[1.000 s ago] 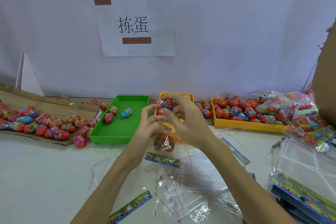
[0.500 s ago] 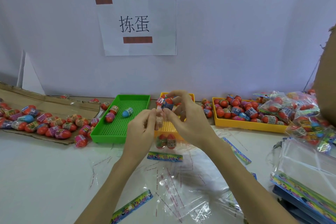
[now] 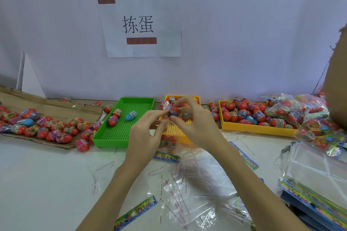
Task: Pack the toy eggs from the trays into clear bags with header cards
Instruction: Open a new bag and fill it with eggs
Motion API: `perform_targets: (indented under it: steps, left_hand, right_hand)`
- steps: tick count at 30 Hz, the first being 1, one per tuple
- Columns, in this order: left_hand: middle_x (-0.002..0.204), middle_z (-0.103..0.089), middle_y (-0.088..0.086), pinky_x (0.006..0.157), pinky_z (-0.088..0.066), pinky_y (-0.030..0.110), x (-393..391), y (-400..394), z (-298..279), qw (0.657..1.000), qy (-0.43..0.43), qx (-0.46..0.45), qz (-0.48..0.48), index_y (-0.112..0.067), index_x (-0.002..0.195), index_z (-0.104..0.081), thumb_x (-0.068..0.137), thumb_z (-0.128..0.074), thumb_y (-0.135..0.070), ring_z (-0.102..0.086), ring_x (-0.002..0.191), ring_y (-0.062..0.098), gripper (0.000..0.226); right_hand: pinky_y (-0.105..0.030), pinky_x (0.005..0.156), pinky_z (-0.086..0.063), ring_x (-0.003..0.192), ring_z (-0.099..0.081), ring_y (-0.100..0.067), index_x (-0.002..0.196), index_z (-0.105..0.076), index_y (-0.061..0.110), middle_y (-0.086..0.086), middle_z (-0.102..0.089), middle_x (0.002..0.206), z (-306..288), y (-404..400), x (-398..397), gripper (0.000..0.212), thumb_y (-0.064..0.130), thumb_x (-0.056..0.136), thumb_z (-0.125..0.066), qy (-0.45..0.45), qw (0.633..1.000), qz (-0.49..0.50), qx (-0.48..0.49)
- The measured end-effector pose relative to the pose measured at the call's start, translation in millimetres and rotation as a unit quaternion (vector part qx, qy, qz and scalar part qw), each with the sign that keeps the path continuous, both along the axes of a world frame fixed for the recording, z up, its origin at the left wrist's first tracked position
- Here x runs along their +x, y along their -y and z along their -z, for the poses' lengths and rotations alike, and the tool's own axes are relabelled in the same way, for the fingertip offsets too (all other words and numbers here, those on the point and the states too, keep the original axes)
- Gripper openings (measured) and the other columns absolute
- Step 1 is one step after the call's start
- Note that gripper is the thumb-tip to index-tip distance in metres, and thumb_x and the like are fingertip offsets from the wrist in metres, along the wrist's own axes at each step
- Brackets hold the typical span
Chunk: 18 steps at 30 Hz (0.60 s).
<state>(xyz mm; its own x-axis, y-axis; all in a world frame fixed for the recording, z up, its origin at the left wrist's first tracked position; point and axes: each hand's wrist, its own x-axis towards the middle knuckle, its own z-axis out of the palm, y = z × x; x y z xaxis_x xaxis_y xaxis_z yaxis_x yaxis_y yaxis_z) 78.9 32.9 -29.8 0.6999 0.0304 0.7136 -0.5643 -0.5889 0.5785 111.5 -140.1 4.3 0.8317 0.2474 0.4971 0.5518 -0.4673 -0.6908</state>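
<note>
My left hand (image 3: 145,136) pinches the mouth of a clear bag (image 3: 169,141) that hangs between both hands, its colourful header card (image 3: 166,156) at the bottom. Two red toy eggs sit low inside the bag. My right hand (image 3: 195,125) holds a red toy egg (image 3: 174,111) with a blue wrapper at the bag's opening, above the small yellow tray (image 3: 175,131). The green tray (image 3: 123,127) on the left holds three eggs. The large yellow tray (image 3: 257,130) on the right is full of eggs.
Loose eggs lie on flattened cardboard (image 3: 50,107) at the left. Filled bags (image 3: 317,122) pile up at the far right. A stack of bags with header cards (image 3: 315,180) sits front right. Loose clear bags and red-striped strips (image 3: 180,193) litter the table before me.
The left hand's fingers closed onto the bag's mouth. The right hand stayed at the bag's opening with the red egg.
</note>
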Motion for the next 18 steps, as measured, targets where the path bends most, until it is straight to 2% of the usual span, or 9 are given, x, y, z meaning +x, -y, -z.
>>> perform_targets:
  steps: [4, 7, 10, 13, 15, 18]
  left_hand:
    - [0.117, -0.07, -0.008, 0.085, -0.056, 0.017, -0.6, 1.1, -0.6, 1.0, 0.014, 0.004, 0.008, -0.016, 0.129, -0.072, 0.1, -0.069, -0.005, -0.069, 0.099, 0.006, 0.031]
    - [0.12, -0.07, -0.006, 0.086, -0.055, 0.016, -0.5, 1.0, -0.9, 1.0, 0.014, -0.003, 0.019, -0.014, 0.131, -0.072, 0.101, -0.067, -0.003, -0.069, 0.103, 0.007, 0.032]
    - [0.122, -0.069, -0.007, 0.087, -0.054, 0.015, -0.3, 0.7, -0.3, 1.0, 0.005, -0.002, 0.026, -0.015, 0.133, -0.07, 0.101, -0.066, -0.002, -0.069, 0.103, 0.007, 0.035]
    - [0.123, -0.068, -0.009, 0.09, -0.054, 0.015, 0.8, -0.6, 0.8, 0.999, 0.004, 0.015, 0.031, -0.015, 0.135, -0.069, 0.102, -0.064, -0.001, -0.068, 0.105, 0.005, 0.036]
    - [0.123, -0.067, -0.009, 0.091, -0.055, 0.018, 2.0, -1.6, 1.6, 0.999, 0.011, 0.037, 0.021, -0.014, 0.134, -0.069, 0.102, -0.064, -0.002, -0.068, 0.107, 0.004, 0.035]
    - [0.122, -0.066, -0.01, 0.09, -0.055, 0.016, 3.0, -1.1, 2.7, 0.999, 0.017, 0.043, 0.015, -0.016, 0.134, -0.068, 0.101, -0.065, -0.002, -0.065, 0.107, -0.001, 0.035]
  right_hand:
    - [-0.002, 0.067, -0.044, 0.079, -0.065, -0.002, 0.111, -0.059, 0.033, 0.013, -0.064, 0.101, -1.6, 0.2, -1.0, 0.028, 0.032, 0.09, -0.077, 0.001, 1.0, 0.005, -0.006]
    - [-0.005, 0.067, -0.047, 0.081, -0.064, -0.001, 0.115, -0.062, 0.026, 0.017, -0.063, 0.095, -1.1, 0.8, -0.6, 0.025, 0.031, 0.093, -0.074, -0.029, 1.0, 0.0, -0.006]
    - [-0.003, 0.068, -0.047, 0.079, -0.063, 0.003, 0.118, -0.067, 0.02, 0.017, -0.065, 0.094, -0.8, 0.3, -0.9, 0.025, 0.027, 0.095, -0.072, -0.021, 0.999, 0.007, -0.034]
    - [-0.002, 0.066, -0.046, 0.076, -0.063, 0.003, 0.111, -0.069, 0.021, 0.012, -0.069, 0.098, -2.7, 1.8, -1.8, 0.018, 0.023, 0.094, -0.073, -0.006, 0.998, 0.027, -0.051]
    - [-0.006, 0.066, -0.049, 0.074, -0.065, 0.001, 0.106, -0.068, 0.022, 0.012, -0.07, 0.098, -5.2, 4.1, -2.4, 0.016, 0.024, 0.093, -0.076, 0.005, 0.997, 0.041, -0.06]
    - [-0.017, 0.074, -0.056, 0.079, -0.068, -0.004, 0.106, -0.07, 0.018, 0.009, -0.073, 0.098, -8.5, 4.5, -3.6, 0.017, 0.026, 0.093, -0.076, 0.002, 0.998, 0.029, -0.054]
